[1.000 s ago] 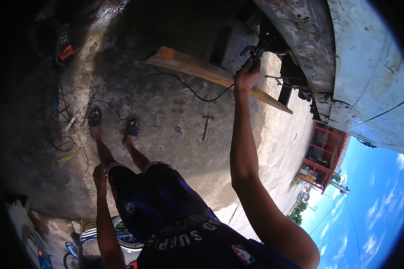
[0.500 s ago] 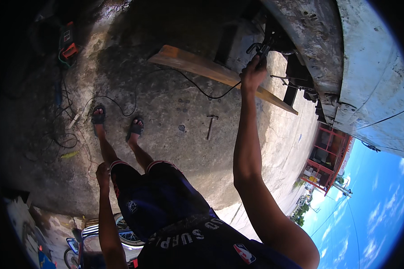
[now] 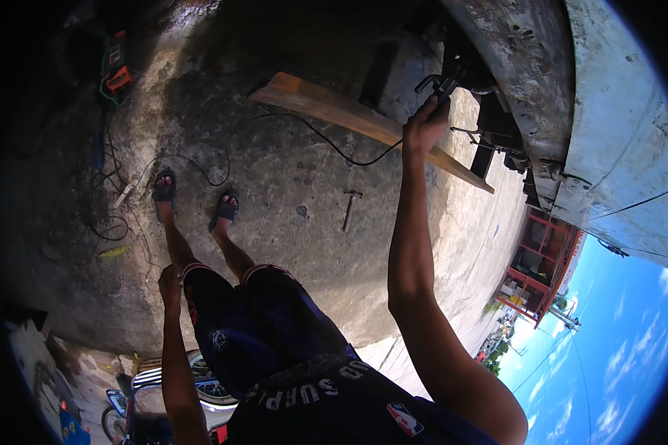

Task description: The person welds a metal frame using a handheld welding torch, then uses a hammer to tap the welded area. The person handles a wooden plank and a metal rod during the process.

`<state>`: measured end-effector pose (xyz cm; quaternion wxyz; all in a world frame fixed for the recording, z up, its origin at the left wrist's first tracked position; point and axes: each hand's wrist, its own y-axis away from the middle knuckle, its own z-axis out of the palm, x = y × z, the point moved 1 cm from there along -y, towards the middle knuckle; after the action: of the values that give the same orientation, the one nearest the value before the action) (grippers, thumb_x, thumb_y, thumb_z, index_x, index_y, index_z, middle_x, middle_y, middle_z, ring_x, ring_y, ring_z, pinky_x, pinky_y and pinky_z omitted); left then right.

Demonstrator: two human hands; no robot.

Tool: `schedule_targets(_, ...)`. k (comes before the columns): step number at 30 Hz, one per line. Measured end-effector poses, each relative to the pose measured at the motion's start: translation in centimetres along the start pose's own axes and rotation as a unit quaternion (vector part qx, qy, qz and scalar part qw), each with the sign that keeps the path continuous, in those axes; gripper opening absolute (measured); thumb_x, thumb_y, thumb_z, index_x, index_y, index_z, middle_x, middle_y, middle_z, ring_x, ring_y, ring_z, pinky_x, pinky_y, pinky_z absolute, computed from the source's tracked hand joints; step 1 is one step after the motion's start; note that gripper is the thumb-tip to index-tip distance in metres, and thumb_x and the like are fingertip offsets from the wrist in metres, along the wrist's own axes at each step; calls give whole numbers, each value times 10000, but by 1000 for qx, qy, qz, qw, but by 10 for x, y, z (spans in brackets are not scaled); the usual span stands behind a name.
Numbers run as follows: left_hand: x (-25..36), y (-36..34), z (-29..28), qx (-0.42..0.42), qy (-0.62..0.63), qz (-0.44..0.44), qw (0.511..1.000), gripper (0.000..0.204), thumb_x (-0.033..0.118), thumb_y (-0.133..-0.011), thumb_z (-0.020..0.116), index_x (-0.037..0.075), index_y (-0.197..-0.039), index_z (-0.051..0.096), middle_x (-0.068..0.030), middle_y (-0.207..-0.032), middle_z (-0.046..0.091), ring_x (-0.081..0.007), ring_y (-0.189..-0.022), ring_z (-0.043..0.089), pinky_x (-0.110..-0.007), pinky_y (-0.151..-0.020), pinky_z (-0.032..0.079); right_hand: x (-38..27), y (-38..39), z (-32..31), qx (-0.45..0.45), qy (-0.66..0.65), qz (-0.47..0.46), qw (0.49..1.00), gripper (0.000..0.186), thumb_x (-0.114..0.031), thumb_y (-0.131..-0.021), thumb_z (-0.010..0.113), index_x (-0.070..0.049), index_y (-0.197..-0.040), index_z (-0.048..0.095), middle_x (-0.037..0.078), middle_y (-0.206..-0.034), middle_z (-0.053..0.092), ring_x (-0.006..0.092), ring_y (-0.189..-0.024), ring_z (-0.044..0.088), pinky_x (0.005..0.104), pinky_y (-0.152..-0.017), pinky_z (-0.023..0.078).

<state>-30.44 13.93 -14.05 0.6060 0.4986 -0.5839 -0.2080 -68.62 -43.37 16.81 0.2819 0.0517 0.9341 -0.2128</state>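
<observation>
My right hand (image 3: 424, 127) is closed round a black corded tool (image 3: 444, 87) with a bent, hook-like lever on its side. It is raised beside the dark underside of a large, worn metal body (image 3: 531, 81). A black cable (image 3: 341, 157) sags from that hand to the left, across a wooden plank (image 3: 334, 105). Down by my left thigh hangs my left hand (image 3: 169, 286), its fingers curled in. Whatever it may hold is hidden, and a thin reddish wire ends close to it.
A hammer (image 3: 350, 211) lies on the concrete floor right of my sandalled feet (image 3: 225, 209). An orange-and-black machine box (image 3: 116, 67) stands far left, with tangled cables (image 3: 115, 174) below. Behind me is a parked motorcycle (image 3: 137, 404); a red-framed stall (image 3: 539, 256) stands right.
My right hand and the black tool have shifted slightly right and down in the picture. The left hand stays by my thigh.
</observation>
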Motion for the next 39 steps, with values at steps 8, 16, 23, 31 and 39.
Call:
schedule_targets(8,-9,4,0,7,28,5,1000,454,368,-1048,545,39,-1352,621,-91,-1177,701,-233,-973,738,-297,-645,484,-15,3,2,1,31,-12,999,314,-218,-1037,520,52,-1172,607,301,-979,688,510,-941,665,558,-790,469)
schedule_targets(16,-3,1,7,7,52,6,999,388,298,-1049,566,10,-1299,640,-75,-1120,690,-189,-925,707,-294,-677,511,-9,13,4,-6,-340,173,924,290,-311,-1091,488,-41,-1164,566,24,-694,491,138,-489,491,309,-402,388)
schedule_targets(23,-3,-7,11,9,71,50,996,332,250,-1039,612,-13,-1234,668,-80,-1050,694,-165,-895,671,-299,-778,570,11,14,0,27,-109,30,993,340,-243,-1079,526,65,-1212,585,89,-715,548,137,-581,472,316,-527,404)
schedule_targets(31,1,-8,12,10,57,37,998,373,292,-1041,628,-23,-1237,660,-84,-1028,697,-167,-887,675,-308,-757,574,20,-6,18,33,-114,13,993,353,-219,-1064,536,104,-1198,584,93,-703,544,146,-618,469,327,-565,400)
schedule_targets(39,4,-4,15,13,65,49,997,388,277,-1027,655,-33,-1260,648,-107,-1063,692,-177,-912,674,-315,-769,578,14,0,21,20,-208,36,977,302,-251,-1083,514,32,-1158,584,42,-673,524,126,-529,476,319,-471,379)
